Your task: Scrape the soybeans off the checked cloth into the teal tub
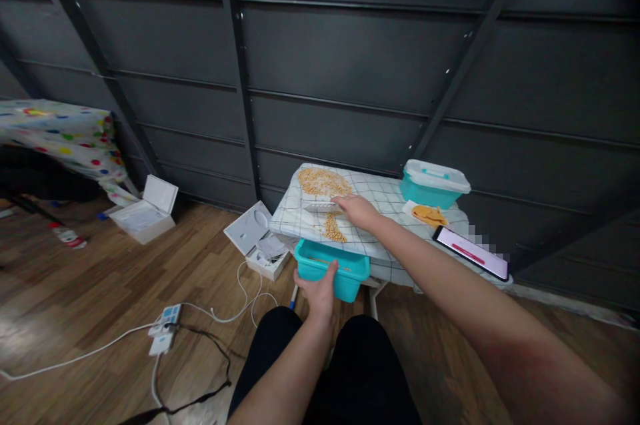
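Left hand: the left hand [320,291] grips an open teal bin [349,286] at its near side, thumb over the rim, the other fingers wrapped around the left end.
Right hand: the right hand [357,211] reaches over the desk [375,188], its fingers closed on the right end of a thin white strip [317,207].
Teal bin: just below the front edge of the desk, above the person's knees; some grains show inside.
White strip: set across the cloth between two patches of grain, its exact kind too small to tell.
Yellow grains: the broad patch [323,179] spreads behind the strip; a smaller patch [335,228] lies in front of it, close to the edge above the bin.
Cloth: a white checked cloth [285,217] covers the desk and hangs over the front.
Right end of desk: a teal box with a clear-whitish lid [433,186] stands at the back; in front of it lies a crumpled orange piece [429,214], then a phone [473,252] with its screen lit.
Floor at left: an open white box [246,233] near the desk, a second white box [143,219] farther off, a power strip [167,326] with cables, and a bottle [69,236] on its side.
Behind: a dark panelled wall [350,55].
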`<move>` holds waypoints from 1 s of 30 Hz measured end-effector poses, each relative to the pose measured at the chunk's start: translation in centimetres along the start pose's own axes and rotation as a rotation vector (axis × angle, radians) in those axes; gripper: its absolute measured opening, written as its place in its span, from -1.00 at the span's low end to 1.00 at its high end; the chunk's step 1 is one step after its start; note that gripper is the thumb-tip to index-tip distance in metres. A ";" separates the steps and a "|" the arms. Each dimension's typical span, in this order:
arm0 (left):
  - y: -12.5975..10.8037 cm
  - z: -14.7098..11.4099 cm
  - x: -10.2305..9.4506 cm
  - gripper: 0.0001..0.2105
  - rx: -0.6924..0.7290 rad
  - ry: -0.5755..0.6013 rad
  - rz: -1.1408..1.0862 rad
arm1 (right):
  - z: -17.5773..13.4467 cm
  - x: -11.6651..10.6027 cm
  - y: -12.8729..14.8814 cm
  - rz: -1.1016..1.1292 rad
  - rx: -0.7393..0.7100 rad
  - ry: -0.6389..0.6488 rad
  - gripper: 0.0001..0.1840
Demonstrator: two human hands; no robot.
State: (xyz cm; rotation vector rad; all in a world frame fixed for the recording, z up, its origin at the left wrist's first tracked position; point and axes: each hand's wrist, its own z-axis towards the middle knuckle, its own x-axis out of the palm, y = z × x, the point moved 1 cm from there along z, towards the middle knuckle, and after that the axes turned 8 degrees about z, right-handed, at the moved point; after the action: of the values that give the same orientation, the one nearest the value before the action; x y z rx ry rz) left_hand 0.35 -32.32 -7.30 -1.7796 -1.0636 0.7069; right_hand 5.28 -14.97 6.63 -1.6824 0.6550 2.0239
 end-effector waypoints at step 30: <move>0.6 0.2 0.2 0.07 0.006 0.074 -0.136 | -7.0 0.8 -3.0 0.294 -0.287 -0.093 -0.57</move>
State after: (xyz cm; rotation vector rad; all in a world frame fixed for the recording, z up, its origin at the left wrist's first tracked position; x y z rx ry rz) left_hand 0.50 -32.16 -7.98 -1.6970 -1.1193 0.5562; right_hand 12.37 -16.75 4.51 -1.7147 0.6342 2.4893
